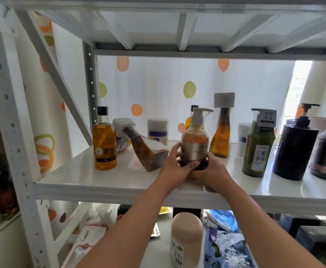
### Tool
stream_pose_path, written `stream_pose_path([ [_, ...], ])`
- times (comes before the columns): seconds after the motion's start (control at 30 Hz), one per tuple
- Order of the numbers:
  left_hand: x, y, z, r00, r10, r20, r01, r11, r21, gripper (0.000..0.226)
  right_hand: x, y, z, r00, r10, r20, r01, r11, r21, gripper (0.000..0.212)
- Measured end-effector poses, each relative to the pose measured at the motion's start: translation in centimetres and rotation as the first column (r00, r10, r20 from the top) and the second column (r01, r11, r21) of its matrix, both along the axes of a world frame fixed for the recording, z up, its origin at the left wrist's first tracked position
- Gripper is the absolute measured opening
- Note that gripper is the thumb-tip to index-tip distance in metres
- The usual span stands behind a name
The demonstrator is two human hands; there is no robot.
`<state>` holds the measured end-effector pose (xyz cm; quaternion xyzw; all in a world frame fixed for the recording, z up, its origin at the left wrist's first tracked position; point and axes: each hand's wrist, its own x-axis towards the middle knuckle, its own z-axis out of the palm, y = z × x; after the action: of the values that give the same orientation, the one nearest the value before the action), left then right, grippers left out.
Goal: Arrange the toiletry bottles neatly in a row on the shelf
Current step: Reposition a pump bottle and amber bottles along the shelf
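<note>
Both hands grip the pump bottle [195, 140] low down, left hand [174, 167] with its thumb across the dark base, right hand [212, 171] curled round the other side. The bottle is upright at the front middle of the shelf [100, 182]. Just left a brown bottle [144, 149] lies tipped, a yellow bottle [104, 146] past it; a green bottle [258, 147] stands to the right, an amber bottle [221, 136] behind.

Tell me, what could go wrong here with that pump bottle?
The left hand and right hand grip the pump bottle low at its base, so its tall top might tip. The tipped brown bottle lies close beside the left hand; a nudge could slide it toward the front edge of the shelf.
</note>
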<state>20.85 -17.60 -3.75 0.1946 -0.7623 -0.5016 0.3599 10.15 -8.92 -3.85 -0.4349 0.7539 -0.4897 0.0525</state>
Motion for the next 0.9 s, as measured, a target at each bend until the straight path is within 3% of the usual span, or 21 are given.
stream_pose_path([
  [0.57, 0.80, 0.23, 0.13, 0.999, -0.052, -0.010, 0.052, 0.998, 0.030, 0.079, 0.34, 0.16, 0.13, 1.000, -0.003, -0.015, 0.003, 1.000, -0.015, 0.069],
  [0.9, 0.35, 0.45, 0.16, 1.000, 0.010, 0.013, -0.010, 1.000, -0.012, 0.077, 0.27, -0.11, -0.05, 1.000, -0.005, -0.015, 0.005, 1.000, -0.018, 0.070],
])
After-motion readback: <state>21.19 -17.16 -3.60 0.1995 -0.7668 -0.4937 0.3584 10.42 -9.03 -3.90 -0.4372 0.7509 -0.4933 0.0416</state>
